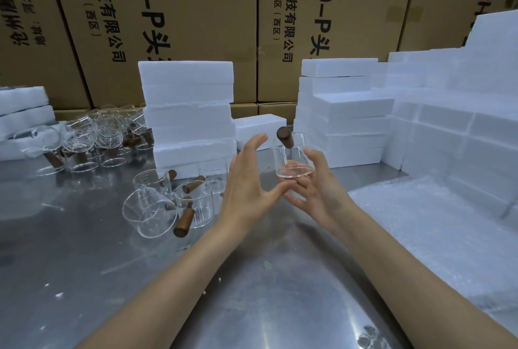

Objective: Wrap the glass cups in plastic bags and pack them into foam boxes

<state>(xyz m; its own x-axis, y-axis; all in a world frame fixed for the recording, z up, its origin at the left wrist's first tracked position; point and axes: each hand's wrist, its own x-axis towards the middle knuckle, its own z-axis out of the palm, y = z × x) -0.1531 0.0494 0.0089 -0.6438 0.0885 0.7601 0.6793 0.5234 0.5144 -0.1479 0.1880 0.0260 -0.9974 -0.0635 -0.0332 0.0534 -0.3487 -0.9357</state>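
Just one wide head-worn cam here, looking forward and down from close over the steel bench (84,264) toward stacked cardboard cartons (196,12).

The cardboard cartons (196,26) behind are showing sideways black print: "4.0-P头". Smaller lines are reading "信科技有限公司" and "经济开发区(西区)".
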